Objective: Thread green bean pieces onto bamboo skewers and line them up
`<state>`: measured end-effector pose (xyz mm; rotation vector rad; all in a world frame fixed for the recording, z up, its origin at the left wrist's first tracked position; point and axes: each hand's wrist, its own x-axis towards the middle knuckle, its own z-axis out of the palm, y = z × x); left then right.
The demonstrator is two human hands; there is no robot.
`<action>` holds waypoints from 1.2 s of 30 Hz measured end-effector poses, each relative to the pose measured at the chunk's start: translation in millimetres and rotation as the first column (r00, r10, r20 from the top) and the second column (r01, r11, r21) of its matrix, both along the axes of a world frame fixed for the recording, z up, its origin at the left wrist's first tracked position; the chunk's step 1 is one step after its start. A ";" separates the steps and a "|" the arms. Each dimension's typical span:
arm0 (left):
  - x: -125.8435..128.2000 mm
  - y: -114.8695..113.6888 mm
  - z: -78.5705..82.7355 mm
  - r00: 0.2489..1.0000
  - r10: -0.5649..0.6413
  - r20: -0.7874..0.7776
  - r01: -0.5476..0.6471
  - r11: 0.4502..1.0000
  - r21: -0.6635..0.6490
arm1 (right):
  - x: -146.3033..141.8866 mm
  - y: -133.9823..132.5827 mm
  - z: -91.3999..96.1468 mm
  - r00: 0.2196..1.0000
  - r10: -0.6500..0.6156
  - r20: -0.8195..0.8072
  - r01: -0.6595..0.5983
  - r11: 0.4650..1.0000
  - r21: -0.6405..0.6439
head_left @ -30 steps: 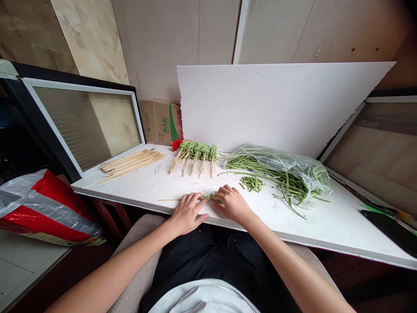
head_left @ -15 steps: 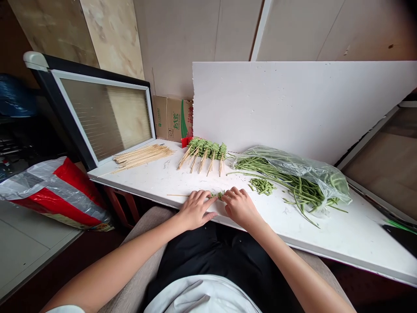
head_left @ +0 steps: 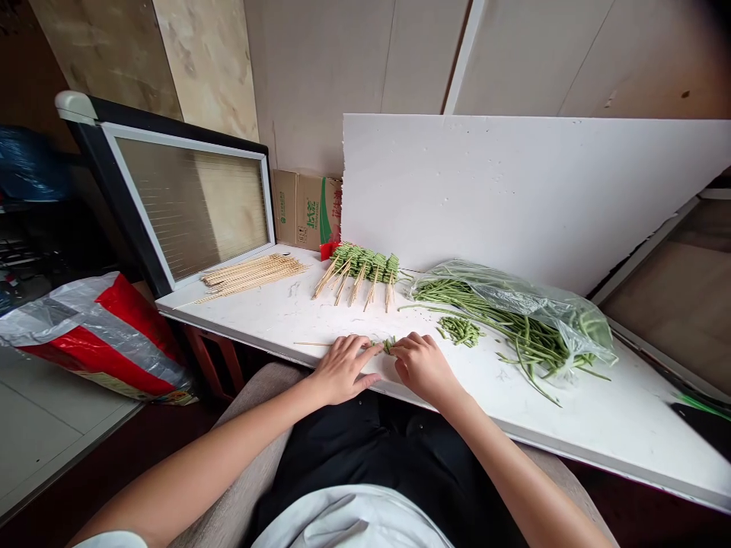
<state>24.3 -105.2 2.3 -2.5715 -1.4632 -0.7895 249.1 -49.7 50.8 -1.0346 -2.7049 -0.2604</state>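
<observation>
The left hand point(head_left: 343, 369) bends its fingers over a wooden skewer point(head_left: 311, 344), grip hidden, while the right hand point(head_left: 421, 367) pinches green bean pieces point(head_left: 389, 346) near the white table's point(head_left: 576, 415) front edge, so pushing too hard might split one or poke a finger.

Cardboard box point(head_left: 307, 211), green 北大荒 point(head_left: 311, 215), red characters point(head_left: 336, 202)

A thin pale skewer point(head_left: 311, 343) lies level, lined up with short green bean pieces point(head_left: 388, 345).
</observation>
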 end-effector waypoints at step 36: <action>-100.0 33.0 39.1 0.986 0.035 0.162 -0.021 0.996 -0.086 | 59.4 60.7 -11.0 0.890 -0.005 -0.456 0.021 0.999 0.028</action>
